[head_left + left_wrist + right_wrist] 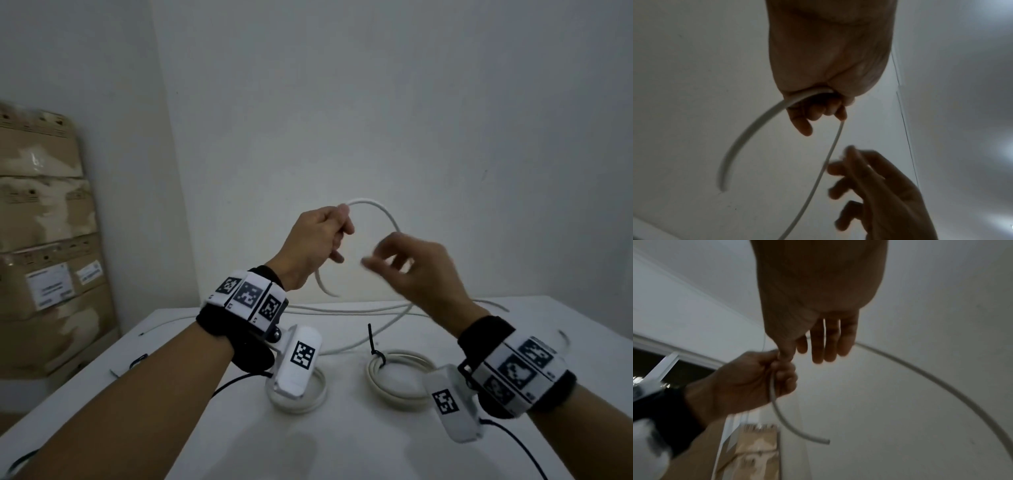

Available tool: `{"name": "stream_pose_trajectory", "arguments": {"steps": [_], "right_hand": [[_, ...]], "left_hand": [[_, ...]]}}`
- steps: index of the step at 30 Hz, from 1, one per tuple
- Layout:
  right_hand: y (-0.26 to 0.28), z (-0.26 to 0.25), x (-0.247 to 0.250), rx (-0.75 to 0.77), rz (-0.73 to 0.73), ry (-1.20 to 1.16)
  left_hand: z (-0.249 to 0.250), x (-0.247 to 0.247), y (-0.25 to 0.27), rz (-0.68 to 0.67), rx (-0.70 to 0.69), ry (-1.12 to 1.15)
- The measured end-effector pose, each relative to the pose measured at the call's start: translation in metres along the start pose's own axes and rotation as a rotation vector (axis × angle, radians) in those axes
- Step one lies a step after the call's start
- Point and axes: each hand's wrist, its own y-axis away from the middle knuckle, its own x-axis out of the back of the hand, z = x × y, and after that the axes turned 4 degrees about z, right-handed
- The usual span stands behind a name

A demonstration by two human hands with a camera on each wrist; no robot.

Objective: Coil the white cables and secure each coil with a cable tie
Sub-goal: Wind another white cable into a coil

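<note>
My left hand point(337, 236) is raised above the table and grips a loose white cable point(376, 210) close to its free end, which hangs below the fist point(323, 286). From the fist the cable arcs up and right, passes behind my right hand point(387, 260) and drops to the table. My blurred right hand is open, fingers spread, holding nothing. In the left wrist view the left hand point(818, 110) is curled round the cable point(756, 126). In the right wrist view the right hand's fingers point(824, 344) are straight, in front of the cable point(920, 369).
Two coiled white cables lie on the white table point(342, 452): one point(400, 380) bound with a black cable tie point(375, 346), the other point(318, 387) partly hidden by my left wrist camera. Slack cable point(342, 311) runs along the table's back. Cardboard boxes point(44, 240) stand stacked at left.
</note>
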Motion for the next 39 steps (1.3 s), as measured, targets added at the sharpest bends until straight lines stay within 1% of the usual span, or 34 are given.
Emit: {"name": "stream_pose_trajectory", "arguments": {"steps": [1, 2, 3, 4, 6, 7, 8, 9, 10, 12, 13, 16, 17, 18, 20, 22, 23, 25, 26, 27, 28, 29, 30, 31, 32, 33, 34, 35, 36, 37, 39], "right_hand": [[-0.002, 0.005, 0.006, 0.005, 0.175, 0.026], [-0.004, 0.010, 0.011, -0.011, 0.295, 0.034], [-0.007, 0.015, 0.013, -0.052, 0.328, 0.019], [-0.009, 0.017, 0.013, -0.105, 0.265, -0.014], [-0.010, 0.018, 0.002, -0.196, -0.026, -0.091], [-0.009, 0.017, -0.007, -0.221, -0.141, -0.157], [-0.008, 0.017, -0.016, -0.245, -0.200, -0.247], [-0.007, 0.017, -0.024, -0.272, -0.199, -0.340], [-0.006, 0.017, -0.029, -0.302, -0.167, -0.423], [0.000, 0.015, -0.036, -0.360, -0.099, -0.544], [0.003, 0.011, -0.039, -0.398, -0.090, -0.631], [0.006, -0.008, -0.045, -0.567, -0.152, -0.972], [0.003, -0.015, -0.045, -0.615, -0.154, -1.064], [0.000, -0.020, -0.044, -0.633, -0.140, -1.129], [-0.007, -0.028, -0.045, -0.604, -0.089, -1.167], [-0.012, -0.032, -0.046, -0.546, -0.016, -1.097], [-0.014, -0.033, -0.048, -0.529, 0.031, -1.043], [-0.018, -0.029, -0.051, -0.543, 0.138, -0.923], [-0.020, -0.025, -0.052, -0.528, 0.180, -0.836], [-0.022, -0.020, -0.053, -0.482, 0.190, -0.721], [-0.022, -0.015, -0.053, -0.413, 0.155, -0.591], [-0.022, -0.011, -0.053, -0.338, 0.087, -0.466], [-0.021, -0.007, -0.051, -0.279, 0.001, -0.369], [-0.020, -0.004, -0.050, -0.250, -0.088, -0.307], [-0.018, -0.001, -0.048, -0.243, -0.169, -0.276], [-0.016, 0.002, -0.047, -0.239, -0.236, -0.257], [-0.014, 0.004, -0.047, -0.231, -0.288, -0.239], [-0.011, 0.005, -0.048, -0.221, -0.330, -0.226], [-0.007, 0.005, -0.050, -0.216, -0.368, -0.230], [-0.004, 0.004, -0.053, -0.218, -0.404, -0.256], [0.000, 0.001, -0.057, -0.242, -0.457, -0.345]], "left_hand": [[0.000, 0.004, 0.000, 0.009, 0.022, 0.041], [-0.001, 0.008, 0.000, 0.012, 0.043, 0.082], [-0.002, 0.011, 0.000, 0.012, 0.054, 0.127], [-0.003, 0.013, 0.001, 0.013, 0.063, 0.182], [-0.002, 0.014, 0.001, 0.022, 0.086, 0.347], [-0.001, 0.015, 0.001, 0.029, 0.090, 0.455], [0.000, 0.016, 0.001, 0.045, 0.089, 0.564], [0.002, 0.018, 0.001, 0.076, 0.082, 0.666], [0.002, 0.021, 0.000, 0.122, 0.071, 0.756], [-0.001, 0.028, -0.001, 0.219, 0.041, 0.886], [-0.003, 0.030, -0.001, 0.259, 0.029, 0.931], [-0.017, 0.029, 0.000, 0.350, 0.044, 0.985], [-0.022, 0.026, 0.002, 0.371, 0.058, 0.977], [-0.027, 0.024, 0.004, 0.385, 0.075, 0.964], [-0.035, 0.022, 0.007, 0.402, 0.128, 0.925], [-0.041, 0.023, 0.011, 0.384, 0.181, 0.860], [-0.043, 0.024, 0.013, 0.351, 0.204, 0.813], [-0.046, 0.030, 0.020, 0.254, 0.254, 0.663], [-0.046, 0.033, 0.023, 0.194, 0.286, 0.546], [-0.045, 0.037, 0.027, 0.137, 0.324, 0.411], [-0.044, 0.042, 0.029, 0.092, 0.362, 0.279], [-0.044, 0.047, 0.030, 0.072, 0.395, 0.173], [-0.046, 0.054, 0.029, 0.083, 0.418, 0.091], [-0.049, 0.061, 0.027, 0.131, 0.411, 0.003], [-0.053, 0.068, 0.024, 0.204, 0.364, -0.122], [-0.057, 0.074, 0.023, 0.277, 0.282, -0.276], [-0.059, 0.077, 0.024, 0.317, 0.184, -0.399], [-0.059, 0.075, 0.026, 0.310, 0.093, -0.476], [-0.058, 0.072, 0.029, 0.254, 0.038, -0.526], [-0.057, 0.066, 0.032, 0.158, 0.026, -0.555], [-0.056, 0.052, 0.039, -0.037, 0.089, -0.576]]}}
